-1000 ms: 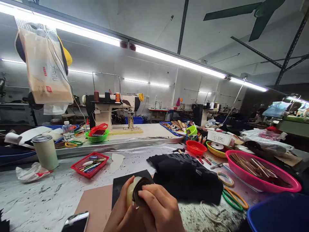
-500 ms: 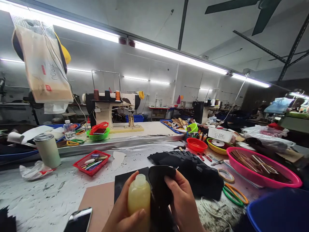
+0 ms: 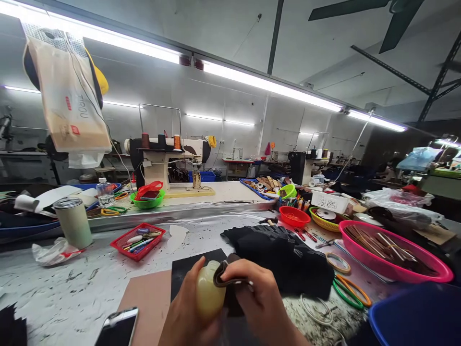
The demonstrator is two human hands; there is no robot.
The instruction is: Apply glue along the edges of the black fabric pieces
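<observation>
Long lamps (image 3: 270, 86) are shining above the sewing machine (image 3: 156, 168), and your bench (image 3: 82, 288) is spreading in front of it. Near the front edge, your left hand (image 3: 185, 300) is holding the yellowish bottle (image 3: 209, 295), with its fingers clamped around the side. Your right hand (image 3: 262, 290) is pinching the dark piece (image 3: 220, 276), which is curling beside the bottle's upper part. It seems you are working the piece close against the bottle, but the exact contact is hiding behind your fingers. In my judgement, any further movement is calling for a steady left grip and a light, controlled pinch on the right, so the soft piece is not slipping. The black sheet (image 3: 180, 266) is lying just beyond your hands, and the phone (image 3: 118, 329) is resting to their left.
</observation>
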